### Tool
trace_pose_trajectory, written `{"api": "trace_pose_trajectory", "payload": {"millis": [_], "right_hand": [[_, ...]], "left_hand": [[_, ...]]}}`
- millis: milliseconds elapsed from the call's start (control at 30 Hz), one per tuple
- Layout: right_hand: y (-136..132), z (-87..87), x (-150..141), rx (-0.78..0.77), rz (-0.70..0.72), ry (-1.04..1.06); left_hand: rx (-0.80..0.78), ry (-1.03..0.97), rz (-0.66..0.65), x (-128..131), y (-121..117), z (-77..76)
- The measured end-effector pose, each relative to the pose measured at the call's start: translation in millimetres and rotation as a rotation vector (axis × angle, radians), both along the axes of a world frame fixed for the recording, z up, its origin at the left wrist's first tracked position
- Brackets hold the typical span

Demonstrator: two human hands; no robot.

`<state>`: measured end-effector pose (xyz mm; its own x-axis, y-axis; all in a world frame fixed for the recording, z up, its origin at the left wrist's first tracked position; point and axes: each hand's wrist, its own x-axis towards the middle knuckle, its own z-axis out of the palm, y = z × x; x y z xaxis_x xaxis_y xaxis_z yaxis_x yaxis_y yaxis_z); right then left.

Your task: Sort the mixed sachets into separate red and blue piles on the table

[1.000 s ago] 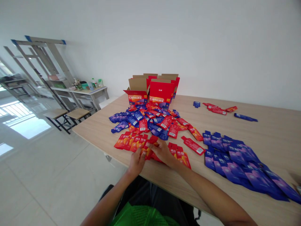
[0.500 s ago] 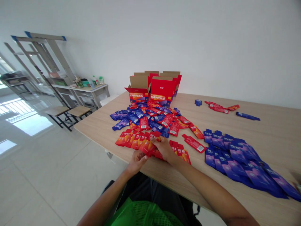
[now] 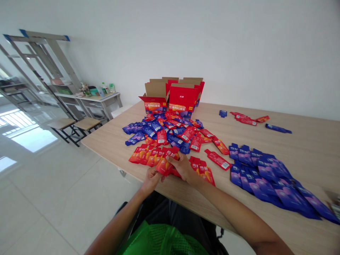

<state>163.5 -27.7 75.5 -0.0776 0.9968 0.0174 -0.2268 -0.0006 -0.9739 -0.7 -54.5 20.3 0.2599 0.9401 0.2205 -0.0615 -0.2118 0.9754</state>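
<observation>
My right hand [image 3: 182,168] grips a red sachet [image 3: 166,163] lifted a little off the wooden table [image 3: 313,152]. My left hand [image 3: 150,179] pinches the lower end of the same sachet near the table's front edge. A row of overlapping red sachets [image 3: 145,155] lies just left of my hands, and more red ones [image 3: 203,170] lie to the right. Behind them spreads a mixed pile of red and blue sachets [image 3: 170,132]. Rows of blue sachets [image 3: 265,177] lie at the right.
Open red cardboard boxes [image 3: 175,97] stand at the back of the pile. A few loose sachets [image 3: 247,120] lie far right on the table. A side desk with bottles [image 3: 95,97], stools [image 3: 74,125] and a ladder [image 3: 45,60] stand at the left by the wall.
My hands were pressing on the red sachets on the table; now they have lifted one red sachet between them. The view has shifted slightly.
</observation>
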Motion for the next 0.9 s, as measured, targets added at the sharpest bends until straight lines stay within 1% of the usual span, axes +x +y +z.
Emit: {"api": "trace_pose_trajectory", "payload": {"millis": [67, 200, 333, 400, 467, 600, 733, 833, 900], "right_hand": [[-1.9, 0.9, -0.5, 0.028, -0.032, -0.028], [-2.1, 1.1, 0.6, 0.032, -0.062, -0.071], [0.4, -5.7, 1.3, 0.023, -0.045, -0.085], [0.1, -10.1, -0.1, 0.015, -0.044, -0.096], [-1.6, -12.9, -2.4, 0.015, -0.047, -0.105], [-5.8, -11.8, -6.2, 0.010, -0.029, -0.068], [-7.8, -9.0, -7.2, -0.012, 0.019, -0.006], [-9.5, -9.2, -8.0, 0.025, -0.018, -0.034], [-11.5, -9.6, -9.2, 0.015, -0.044, -0.055]], "left_hand": [[0.008, 0.012, 0.008, 1.1, -0.2, 0.3], [0.017, 0.049, -0.002, 2.1, -1.5, 3.3], [0.020, 0.074, -0.048, -1.4, -3.4, 7.2], [0.010, 0.068, -0.054, -3.6, -3.3, 4.9], [-0.005, 0.049, -0.051, -4.9, -2.1, -0.8], [-0.018, 0.010, -0.051, -4.7, 0.5, -11.0], [-0.001, -0.002, -0.043, -4.6, -1.0, -9.2], [-0.007, -0.018, -0.027, -5.3, -1.4, -7.8], [-0.012, -0.029, -0.033, -5.7, 0.3, -10.0]]}}
